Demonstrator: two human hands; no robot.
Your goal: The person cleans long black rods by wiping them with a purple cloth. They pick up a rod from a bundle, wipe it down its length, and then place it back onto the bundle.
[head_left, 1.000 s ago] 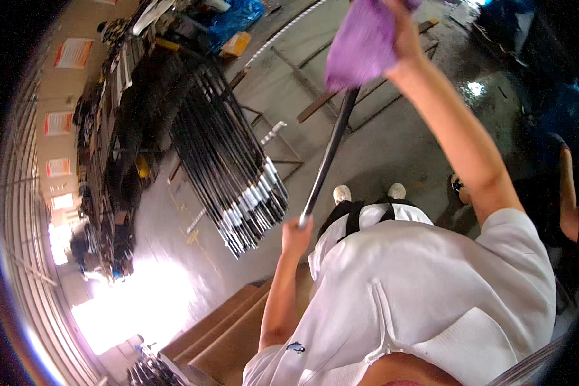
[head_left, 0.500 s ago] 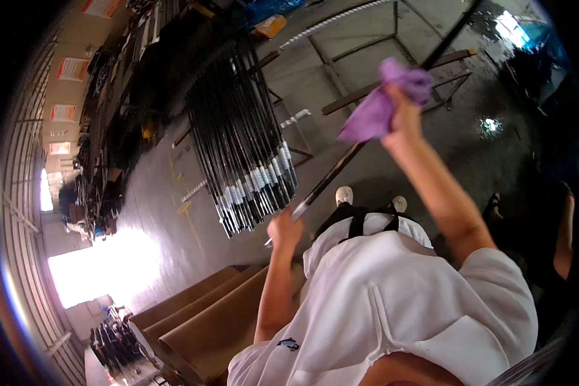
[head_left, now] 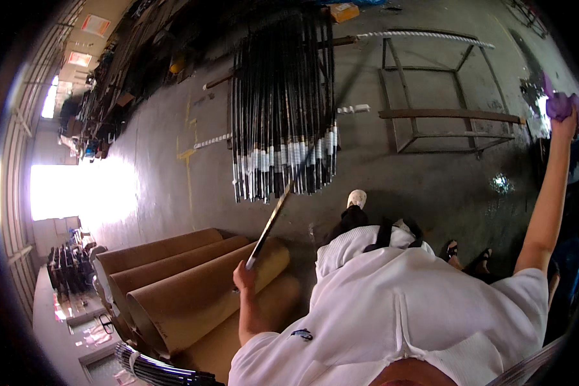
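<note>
My left hand (head_left: 244,277) is closed round the pale end of a long dark rod (head_left: 271,225). The rod slants up and away, crossing over the near ends of the racked rods. Far out to the right, with the arm stretched, my right hand (head_left: 565,123) grips a crumpled purple cloth (head_left: 561,107). That hand and cloth are apart from the rod. Many similar black rods (head_left: 283,96) lie side by side beyond my left hand, with whitish bands near their closer ends.
Large brown rolls (head_left: 193,293) lie at the lower left, close to my left forearm. A metal frame stand with a wooden bar (head_left: 450,114) is ahead on the right. Another person's sandalled feet (head_left: 453,249) are near my right side. Bundled black rods (head_left: 161,368) sit at the bottom left.
My right hand has moved off the rod with the cloth, far to the right. My left hand has shifted left and down, still holding the rod. The view has turned.
</note>
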